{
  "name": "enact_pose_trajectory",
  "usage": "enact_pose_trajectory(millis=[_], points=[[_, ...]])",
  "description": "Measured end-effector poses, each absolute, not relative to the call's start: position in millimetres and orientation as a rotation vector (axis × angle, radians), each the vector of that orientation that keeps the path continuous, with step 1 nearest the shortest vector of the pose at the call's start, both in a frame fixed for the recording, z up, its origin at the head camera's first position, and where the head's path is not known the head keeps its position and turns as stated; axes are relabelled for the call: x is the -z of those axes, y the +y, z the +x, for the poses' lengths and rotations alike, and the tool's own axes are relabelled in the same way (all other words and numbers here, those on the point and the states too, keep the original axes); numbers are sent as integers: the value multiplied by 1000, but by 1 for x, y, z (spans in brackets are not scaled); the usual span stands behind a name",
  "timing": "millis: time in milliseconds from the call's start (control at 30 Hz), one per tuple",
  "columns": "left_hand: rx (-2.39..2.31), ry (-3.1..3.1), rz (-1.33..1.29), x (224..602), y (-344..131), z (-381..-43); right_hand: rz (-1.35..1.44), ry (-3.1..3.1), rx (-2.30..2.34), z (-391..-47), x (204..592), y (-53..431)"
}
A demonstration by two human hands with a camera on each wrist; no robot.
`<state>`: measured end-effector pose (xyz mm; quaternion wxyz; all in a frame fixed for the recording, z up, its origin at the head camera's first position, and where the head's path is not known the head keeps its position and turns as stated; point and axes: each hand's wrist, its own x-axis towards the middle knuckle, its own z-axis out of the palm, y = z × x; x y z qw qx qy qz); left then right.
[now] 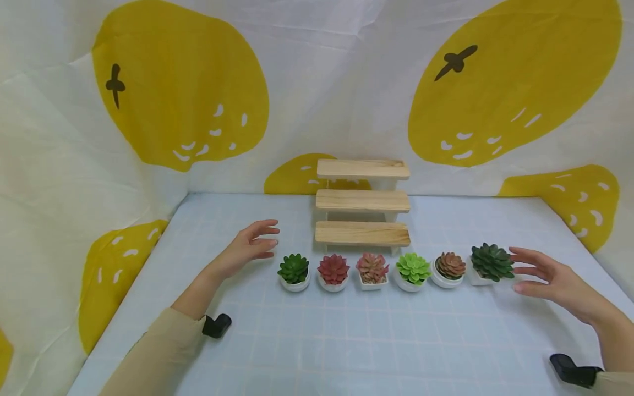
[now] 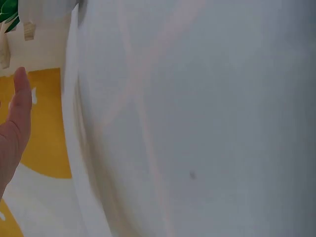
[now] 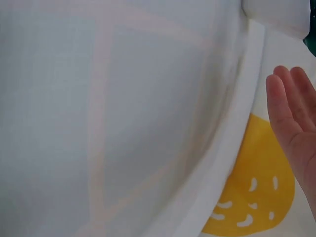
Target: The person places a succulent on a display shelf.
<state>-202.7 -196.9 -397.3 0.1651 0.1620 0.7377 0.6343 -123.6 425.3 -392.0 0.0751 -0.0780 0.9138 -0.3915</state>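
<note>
Potted succulents, six in a row, sit in front of the three-tiered wooden stand. Right of the stand, the right hand has relaxed, parted fingers beside the dark green end plant, gripping nothing, contact unclear; left of it, the left hand is empty, fingers loosely extended near the row's other end. Behind the stand hangs pale cloth with yellow shapes

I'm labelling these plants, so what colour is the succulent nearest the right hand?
The succulent is dark green, clearest in the head view.
</note>
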Motion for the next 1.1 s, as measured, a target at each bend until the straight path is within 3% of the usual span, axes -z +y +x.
enact_pose_trajectory(millis=[633, 1100], points=[[-1861, 1894, 184, 405, -151, -233, -96, 2619, 1048, -136, 394, 408], [-1836, 1811, 183, 405, -123, -245, -59, 2528, 1185, -146, 400, 401]])
